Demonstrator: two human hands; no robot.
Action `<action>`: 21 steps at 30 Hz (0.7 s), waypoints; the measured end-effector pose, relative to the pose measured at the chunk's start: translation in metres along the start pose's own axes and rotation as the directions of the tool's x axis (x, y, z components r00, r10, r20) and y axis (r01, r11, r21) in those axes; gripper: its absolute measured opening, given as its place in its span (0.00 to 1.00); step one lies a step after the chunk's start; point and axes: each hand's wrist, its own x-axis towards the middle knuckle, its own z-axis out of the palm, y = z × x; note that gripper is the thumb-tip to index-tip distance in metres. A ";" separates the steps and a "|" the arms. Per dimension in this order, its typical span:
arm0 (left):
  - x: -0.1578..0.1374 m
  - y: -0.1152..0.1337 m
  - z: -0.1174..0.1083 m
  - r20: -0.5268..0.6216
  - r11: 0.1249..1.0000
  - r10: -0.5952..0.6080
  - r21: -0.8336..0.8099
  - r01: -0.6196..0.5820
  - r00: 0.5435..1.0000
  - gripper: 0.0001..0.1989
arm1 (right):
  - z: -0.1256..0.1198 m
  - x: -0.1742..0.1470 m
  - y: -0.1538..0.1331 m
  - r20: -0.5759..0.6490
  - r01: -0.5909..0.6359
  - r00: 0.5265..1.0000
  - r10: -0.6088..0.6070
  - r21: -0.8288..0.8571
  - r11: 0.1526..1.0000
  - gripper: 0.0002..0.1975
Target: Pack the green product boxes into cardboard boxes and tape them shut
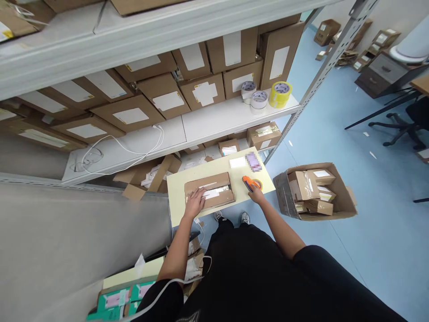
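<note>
A flat brown cardboard box (pixel 209 201) lies on the pale yellow tabletop (pixel 176 183), with a gap between its top flaps and white content and shiny tape showing there. My left hand (pixel 195 202) rests on the left part of this box, fingers stretched out over the flaps. To the right of the box, my right hand (pixel 256 194) is closed around an orange tape dispenser (pixel 248 182) with a roll of tape on it. The dispenser is at the tabletop, apart from the box. Behind it are a white paper (pixel 237 162) and a blurred purple item (pixel 254 162).
A large open carton (pixel 284 197) holding several small boxes stands on the floor to the right. Shelving (pixel 214 127) in front carries cardboard boxes, a white cable (pixel 134 152), white tape rolls (pixel 258 101) and yellow tape rolls (pixel 280 95). A metal post (pixel 321 71) rises at the shelf's right end.
</note>
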 end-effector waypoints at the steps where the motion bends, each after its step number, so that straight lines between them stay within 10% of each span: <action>1: -0.004 -0.002 0.001 0.007 1.000 -0.018 0.010 0.018 1.000 0.26 | -0.001 0.003 -0.001 0.024 -0.046 0.999 0.047 -0.027 0.999 0.32; 9: -0.021 -0.031 0.021 -0.098 0.952 -0.292 0.059 0.299 0.951 0.35 | 0.004 0.013 -0.010 0.049 -0.228 0.970 0.237 -0.138 0.964 0.24; 21: -0.021 -0.026 0.053 -0.193 0.980 -0.199 -0.036 0.195 0.961 0.37 | -0.013 0.006 -0.011 -0.129 -0.171 0.970 0.207 0.244 0.955 0.17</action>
